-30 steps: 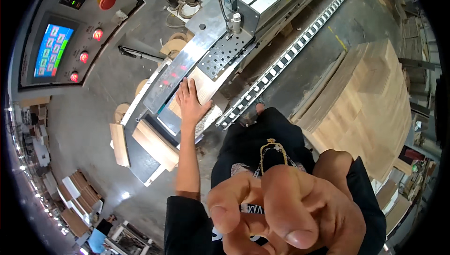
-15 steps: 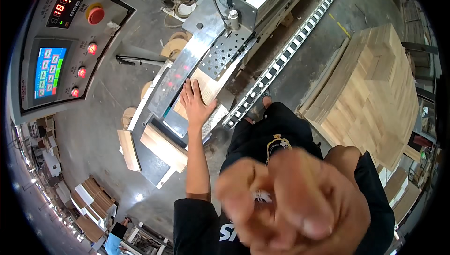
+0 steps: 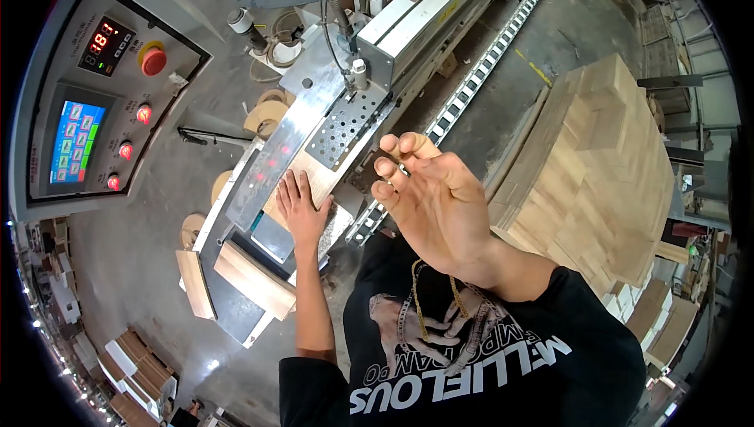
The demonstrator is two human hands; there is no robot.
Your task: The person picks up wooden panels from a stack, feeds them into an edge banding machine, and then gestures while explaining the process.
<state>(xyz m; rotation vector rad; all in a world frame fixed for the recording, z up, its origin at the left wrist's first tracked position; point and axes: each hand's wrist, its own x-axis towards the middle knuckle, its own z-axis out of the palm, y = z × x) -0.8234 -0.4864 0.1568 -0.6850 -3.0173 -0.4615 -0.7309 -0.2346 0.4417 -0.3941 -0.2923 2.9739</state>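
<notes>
My left hand (image 3: 299,208) lies with fingers spread on a pale wooden board (image 3: 318,179) on the machine's metal bed. The board's far end passes under a perforated metal plate (image 3: 343,132). Raised in the air in front of my chest is my right hand (image 3: 440,203), palm turned up, fingers loosely curled and apart, with nothing in it. Beside the bed, near my left forearm, a wooden panel (image 3: 255,278) and a narrower wooden panel (image 3: 195,284) rest on a grey support.
A control panel (image 3: 118,89) with a lit screen and red buttons stands at the left. Along the machine runs a roller track (image 3: 471,85). At the right is a large stack of wooden boards (image 3: 589,183). Rolls of edging strip (image 3: 267,117) lie behind the bed.
My right hand has moved away from close before the camera, further out and up toward the machine. My left hand stays on the board. The whole view has shifted slightly.
</notes>
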